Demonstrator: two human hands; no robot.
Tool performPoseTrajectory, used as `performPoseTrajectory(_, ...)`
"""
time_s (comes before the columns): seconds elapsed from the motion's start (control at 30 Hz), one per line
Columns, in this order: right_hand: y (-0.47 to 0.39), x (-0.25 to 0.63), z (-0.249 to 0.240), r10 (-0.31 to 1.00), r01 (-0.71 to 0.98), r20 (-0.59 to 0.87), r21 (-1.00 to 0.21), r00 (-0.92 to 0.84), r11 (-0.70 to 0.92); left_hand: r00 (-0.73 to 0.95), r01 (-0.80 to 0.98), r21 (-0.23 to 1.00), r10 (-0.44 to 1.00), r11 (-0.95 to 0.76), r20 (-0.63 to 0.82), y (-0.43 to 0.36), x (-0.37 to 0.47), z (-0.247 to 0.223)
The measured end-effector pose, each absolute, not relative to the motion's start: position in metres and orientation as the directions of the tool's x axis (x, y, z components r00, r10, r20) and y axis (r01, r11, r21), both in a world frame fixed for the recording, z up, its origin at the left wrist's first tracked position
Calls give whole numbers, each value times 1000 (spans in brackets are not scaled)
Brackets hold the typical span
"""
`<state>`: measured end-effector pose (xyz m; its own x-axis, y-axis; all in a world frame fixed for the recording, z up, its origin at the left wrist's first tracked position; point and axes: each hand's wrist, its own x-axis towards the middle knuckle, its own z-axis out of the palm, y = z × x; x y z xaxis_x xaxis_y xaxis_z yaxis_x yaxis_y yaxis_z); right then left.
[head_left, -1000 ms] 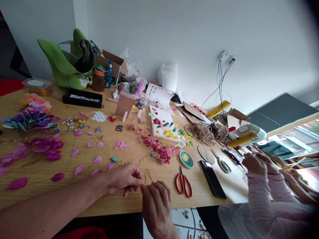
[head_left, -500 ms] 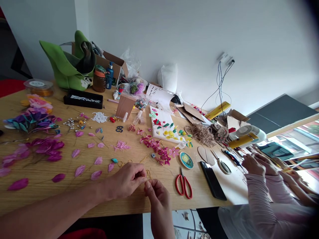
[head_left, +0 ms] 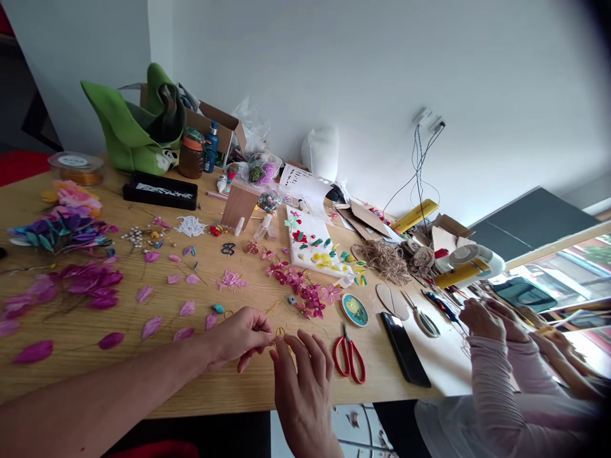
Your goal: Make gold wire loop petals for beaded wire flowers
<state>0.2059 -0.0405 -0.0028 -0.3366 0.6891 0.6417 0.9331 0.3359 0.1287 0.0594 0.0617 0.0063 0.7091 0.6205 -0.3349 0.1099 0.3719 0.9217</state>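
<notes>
My left hand (head_left: pixel 245 338) pinches a thin gold wire bent into small loops (head_left: pixel 280 332), just above the front of the wooden table. From the right, my right hand (head_left: pixel 305 381) grips the same wire between thumb and index finger, its other fingers stretched forward with the back of the hand up. The exact grip points are partly hidden by the fingers. Red-handled scissors (head_left: pixel 350 359) lie to the right of my right hand. Past my fingertips are a small gold ring (head_left: pixel 229 313), a turquoise bead (head_left: pixel 218 308) and a cluster of magenta wire flowers (head_left: pixel 310 296).
Pink petals (head_left: pixel 151 327) lie spread at the left. A white board with coloured flowers (head_left: pixel 315 245), a round painted piece (head_left: pixel 354 310) and a black phone (head_left: pixel 405 350) are ahead and right. A co-worker's hands (head_left: pixel 484 321) work at the far right. A green bag (head_left: pixel 128 140) stands behind.
My right hand has turned over, its back now up and its fingers stretched out over the wire. My left hand has shifted slightly left. The view has moved a little.
</notes>
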Motion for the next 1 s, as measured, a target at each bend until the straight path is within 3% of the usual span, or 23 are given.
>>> performPoseTrajectory(0.13, -36, 208, 2, 696, 905, 603, 108, -389, 412, 701, 109, 907, 615, 408, -361, 61, 59, 4)
performPoseTrajectory(0.33, -27, 207, 13, 736, 877, 484, 189, -474, 441, 674, 110, 912, 645, 395, -361, 62, 60, -1)
performPoseTrajectory(0.4, -25, 205, 12, 761, 885, 461, 142, -456, 444, 668, 118, 922, 658, 369, -349, 63, 60, -1)
performPoseTrajectory(0.47, -24, 205, 10, 796, 903, 463, 19, -389, 429, 665, 131, 935, 671, 330, -330, 62, 60, -1)
performPoseTrajectory(0.57, -24, 206, 9, 889, 891, 417, -306, -191, 335, 672, 147, 957, 684, 251, -283, 61, 60, 2)
performPoseTrajectory(0.63, -24, 206, 12, 968, 760, 251, -627, -13, 172, 689, 148, 969, 683, 196, -243, 59, 58, 6)
performPoseTrajectory(0.7, -22, 207, 15, 997, 425, -39, -903, 74, -67, 707, 146, 978, 676, 150, -209, 57, 56, 10)
performPoseTrajectory(0.77, -21, 207, 16, 960, 49, -279, -959, 6, -279, 717, 152, 981, 670, 119, -192, 56, 54, 13)
performPoseTrajectory(0.83, -23, 208, 13, 939, -92, -341, -935, -43, -343, 719, 165, 981, 669, 101, -190, 58, 54, 13)
performPoseTrajectory(0.9, -28, 208, 7, 959, 43, -279, -959, 52, -281, 712, 177, 979, 674, 97, -196, 61, 54, 11)
performPoseTrajectory(1.0, -39, 209, -4, 964, 457, 38, -885, 261, -89, 698, 190, 976, 685, 103, -208, 65, 55, 8)
